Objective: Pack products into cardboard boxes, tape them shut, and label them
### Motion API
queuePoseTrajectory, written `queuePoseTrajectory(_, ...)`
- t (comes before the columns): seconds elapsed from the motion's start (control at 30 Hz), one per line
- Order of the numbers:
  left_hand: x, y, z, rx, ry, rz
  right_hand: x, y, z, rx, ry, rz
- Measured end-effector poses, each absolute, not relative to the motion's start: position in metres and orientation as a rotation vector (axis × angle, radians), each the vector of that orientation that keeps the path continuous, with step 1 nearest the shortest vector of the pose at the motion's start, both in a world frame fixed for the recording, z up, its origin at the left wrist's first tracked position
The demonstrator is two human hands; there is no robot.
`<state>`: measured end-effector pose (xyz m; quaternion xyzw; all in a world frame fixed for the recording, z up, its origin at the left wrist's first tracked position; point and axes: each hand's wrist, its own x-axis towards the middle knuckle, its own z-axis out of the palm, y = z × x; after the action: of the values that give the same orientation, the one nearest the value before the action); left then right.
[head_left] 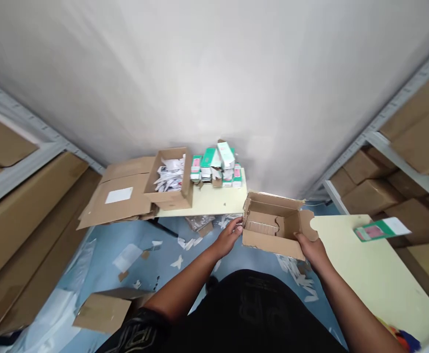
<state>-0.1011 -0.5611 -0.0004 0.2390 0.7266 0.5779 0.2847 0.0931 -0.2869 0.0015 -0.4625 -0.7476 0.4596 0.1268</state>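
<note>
An open, empty-looking cardboard box (273,247) is held in the air in front of my body, its inside facing up and toward me. My left hand (229,237) is at its left end, fingers against the torn edge. On the other side, my right hand (311,250) grips the right end by the flap, thumb on top. Part of the fingers of both hands is hidden behind the cardboard.
Against the wall, a pale table (210,200) bears a carton of white paper pieces (170,176), flattened cardboard (126,196) and several green-and-white small boxes (226,156). Another green box (379,229) lies on the right table (341,238). Shelves of cartons flank both sides; scraps litter the blue floor.
</note>
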Motion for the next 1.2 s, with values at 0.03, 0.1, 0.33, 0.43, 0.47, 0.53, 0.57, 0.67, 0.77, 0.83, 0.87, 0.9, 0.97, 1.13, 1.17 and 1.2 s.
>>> queuePoseTrajectory(0.03,-0.114,-0.583,0.000,0.630,1.979,1.548,0.077,-0.302,0.000,-1.323,-2.200,1.336)
queuePoseTrajectory(0.1,-0.141,-0.628,0.001,0.634,2.050,1.559,0.046,-0.335,-0.002,-1.286,-2.252,1.324)
queuePoseTrajectory(0.33,-0.268,-0.758,0.034,0.544,2.505,1.384,-0.042,-0.439,-0.006,-1.274,-2.352,1.281)
queuePoseTrajectory(0.43,-0.333,-0.782,0.048,0.622,2.704,1.222,-0.067,-0.462,-0.009,-1.228,-2.393,1.308)
queuePoseTrajectory(0.47,-0.355,-0.785,0.050,0.656,2.771,1.120,-0.074,-0.467,-0.011,-1.229,-2.408,1.310)
queuePoseTrajectory(0.53,-0.396,-0.783,0.050,0.684,2.877,0.842,-0.088,-0.472,-0.013,-1.265,-2.442,1.290)
queuePoseTrajectory(0.57,-0.415,-0.781,0.048,0.686,2.903,0.694,-0.095,-0.472,-0.015,-1.283,-2.465,1.274)
queuePoseTrajectory(0.67,-0.462,-0.769,0.037,0.634,2.891,0.446,-0.117,-0.468,-0.019,-1.247,-2.536,1.248)
queuePoseTrajectory(0.77,-0.494,-0.760,0.024,0.531,2.845,0.326,-0.140,-0.457,-0.024,-1.184,-2.544,1.312)
queuePoseTrajectory(0.83,-0.508,-0.755,0.016,0.464,2.809,0.240,-0.156,-0.449,-0.027,-1.219,-2.513,1.381)
queuePoseTrajectory(0.87,-0.514,-0.753,0.012,0.440,2.793,0.205,-0.163,-0.445,-0.029,-1.236,-2.496,1.418)
queuePoseTrajectory(0.9,-0.519,-0.751,0.009,0.423,2.779,0.176,-0.171,-0.440,-0.031,-1.245,-2.480,1.453)
queuePoseTrajectory(0.97,-0.527,-0.747,0.003,0.402,2.765,0.137,-0.185,-0.431,-0.034,-1.244,-2.461,1.509)
queuePoseTrajectory(1.13,-0.528,-0.748,0.009,0.391,2.804,0.139,-0.220,-0.412,-0.032,-1.210,-2.530,1.537)
queuePoseTrajectory(1.17,-0.525,-0.751,0.015,0.389,2.824,0.150,-0.226,-0.411,-0.030,-1.202,-2.552,1.520)
queuePoseTrajectory(1.2,-0.522,-0.756,0.021,0.387,2.845,0.160,-0.232,-0.410,-0.028,-1.194,-2.578,1.494)
